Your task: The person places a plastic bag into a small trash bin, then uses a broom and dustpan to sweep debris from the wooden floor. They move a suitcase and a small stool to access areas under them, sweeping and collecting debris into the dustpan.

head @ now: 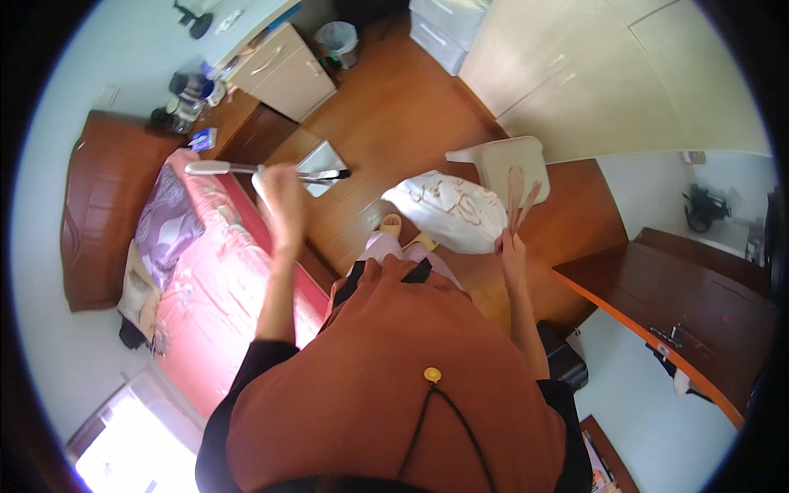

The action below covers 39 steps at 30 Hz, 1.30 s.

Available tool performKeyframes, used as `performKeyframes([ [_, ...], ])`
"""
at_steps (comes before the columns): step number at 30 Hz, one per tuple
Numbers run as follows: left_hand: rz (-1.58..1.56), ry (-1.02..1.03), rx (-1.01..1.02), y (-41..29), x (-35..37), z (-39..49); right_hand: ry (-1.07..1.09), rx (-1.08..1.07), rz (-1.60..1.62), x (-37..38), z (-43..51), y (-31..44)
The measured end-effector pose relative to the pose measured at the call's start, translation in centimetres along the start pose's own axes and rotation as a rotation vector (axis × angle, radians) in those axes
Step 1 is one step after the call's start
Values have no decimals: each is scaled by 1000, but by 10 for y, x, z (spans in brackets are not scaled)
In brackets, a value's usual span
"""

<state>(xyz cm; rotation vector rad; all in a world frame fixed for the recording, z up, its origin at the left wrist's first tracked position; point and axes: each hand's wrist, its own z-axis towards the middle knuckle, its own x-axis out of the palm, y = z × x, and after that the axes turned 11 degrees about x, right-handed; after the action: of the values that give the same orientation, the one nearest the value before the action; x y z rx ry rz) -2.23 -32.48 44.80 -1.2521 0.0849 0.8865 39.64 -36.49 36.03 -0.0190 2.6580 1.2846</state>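
My left hand is raised beside the bed, closed around long, thin tools with white handles. One handle points left and another slants down past my fingers; dark tips show to the right, but their kind is unclear. A pale grey flat square object appears behind the tips; whether it touches them cannot be told. My right hand grips the gathered neck of a full white bag with a brown print. The bag's beige straps stick up above my fingers, and its body hangs to the left.
A bed with pink bedding stands at left. A white plastic stool is behind the bag, near pale cabinets. A waste bin stands by drawers. A dark wooden desk is at right.
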Motion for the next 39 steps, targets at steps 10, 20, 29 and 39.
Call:
performKeyframes([
  [10,5,16,-607,178,-52,-7,-427,222,133,-69,-22,-52],
  [20,-584,83,-833,230,-31,22,-842,287,529,-145,-66,-105],
  [29,-549,32,-832,227,-20,20,-1101,212,493,-172,-100,-132],
  [39,-502,41,-729,229,-19,6,-1085,190,525,-165,-100,-138],
])
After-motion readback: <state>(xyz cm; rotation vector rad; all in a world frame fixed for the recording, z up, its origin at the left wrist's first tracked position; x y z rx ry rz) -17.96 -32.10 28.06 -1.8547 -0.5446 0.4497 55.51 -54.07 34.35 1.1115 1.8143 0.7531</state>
